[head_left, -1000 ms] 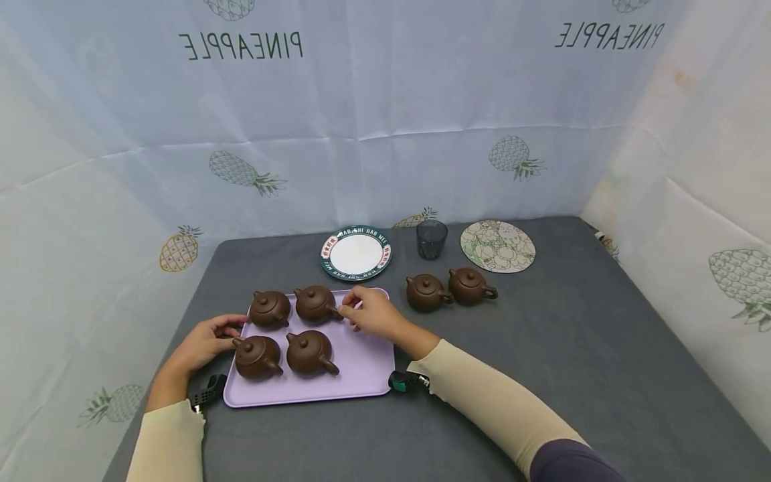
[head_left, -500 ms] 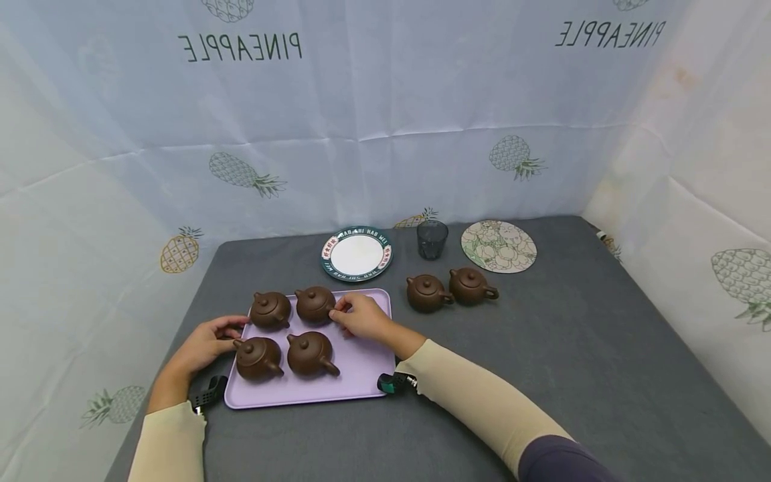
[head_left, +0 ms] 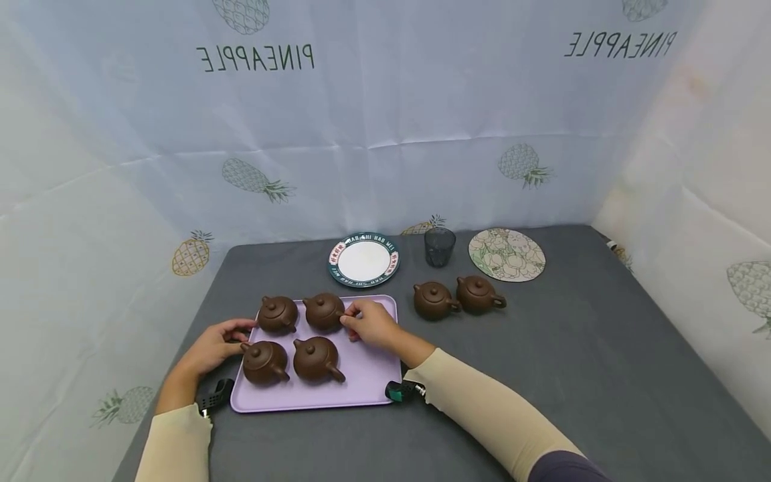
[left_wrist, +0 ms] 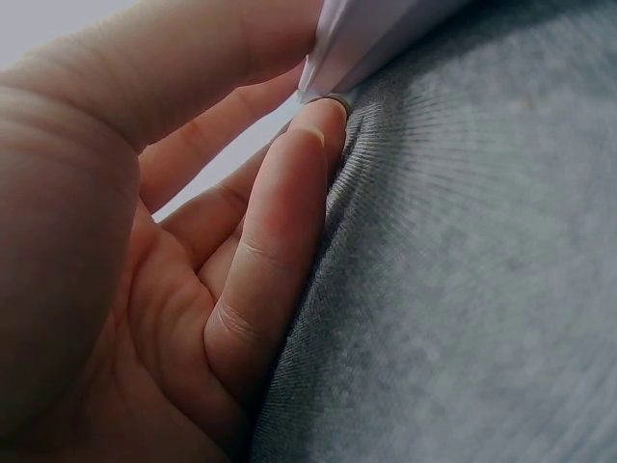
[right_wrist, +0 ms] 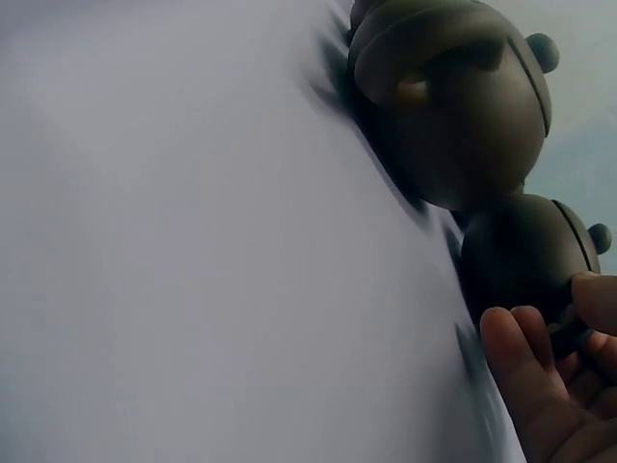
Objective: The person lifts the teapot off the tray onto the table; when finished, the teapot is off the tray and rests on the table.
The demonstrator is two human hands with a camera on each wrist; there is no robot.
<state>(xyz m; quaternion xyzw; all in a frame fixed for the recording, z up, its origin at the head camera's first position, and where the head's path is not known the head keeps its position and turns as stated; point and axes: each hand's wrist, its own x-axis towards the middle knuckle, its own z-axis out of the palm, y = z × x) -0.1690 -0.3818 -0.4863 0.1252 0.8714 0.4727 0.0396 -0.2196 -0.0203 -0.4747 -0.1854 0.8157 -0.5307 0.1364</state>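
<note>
Several brown teapots stand on a lilac tray (head_left: pixel 373 375). My right hand (head_left: pixel 372 326) pinches the handle of the back right teapot (head_left: pixel 324 312), the thumb on one side and fingertips on the other in the right wrist view. The handle is mostly hidden by the fingers. At the tray's left rim, my left hand (head_left: pixel 211 346) holds the edge with thumb and curled fingers. Close to it are the back left teapot (head_left: pixel 278 315) and the front left teapot (head_left: pixel 264 363). A front right teapot (head_left: pixel 316 359) sits nearer the tray's middle.
Two more teapots, one (head_left: pixel 433 300) beside the other (head_left: pixel 477 295), stand on the grey cloth right of the tray. Behind are a green-rimmed plate (head_left: pixel 364 260), a dark glass (head_left: pixel 439 247) and a round patterned mat (head_left: pixel 507 255). A pineapple-print curtain (head_left: pixel 385 100) encloses the table.
My right hand has moved left onto the back right teapot's handle and then stays there. The left hand keeps its place at the rim. The head view has shifted slightly.
</note>
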